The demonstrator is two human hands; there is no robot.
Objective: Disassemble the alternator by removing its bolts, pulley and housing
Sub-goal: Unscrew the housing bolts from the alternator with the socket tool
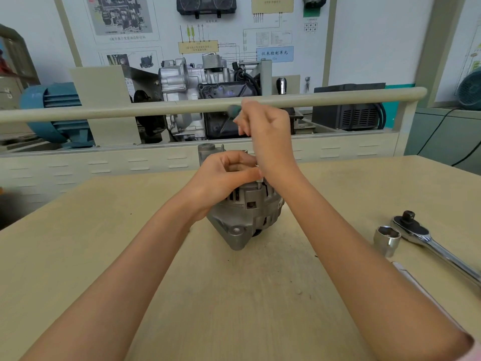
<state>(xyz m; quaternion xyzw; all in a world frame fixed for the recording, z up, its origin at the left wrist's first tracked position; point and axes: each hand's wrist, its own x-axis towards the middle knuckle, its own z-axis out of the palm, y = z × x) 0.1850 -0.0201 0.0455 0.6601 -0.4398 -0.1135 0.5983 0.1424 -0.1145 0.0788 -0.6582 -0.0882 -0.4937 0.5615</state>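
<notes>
Alternator, grey ribbed cast metal, upright mid-worktop: heavy and rigid, I judge, best gripped round its housing, as my left hand curls over its top pinching the shaft of the screwdriver that my right hand grips.

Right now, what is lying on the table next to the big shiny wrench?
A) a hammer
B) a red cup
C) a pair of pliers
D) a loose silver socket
D: a loose silver socket stands on the table just left of the ratchet wrench head, with neither hand touching it.
</notes>
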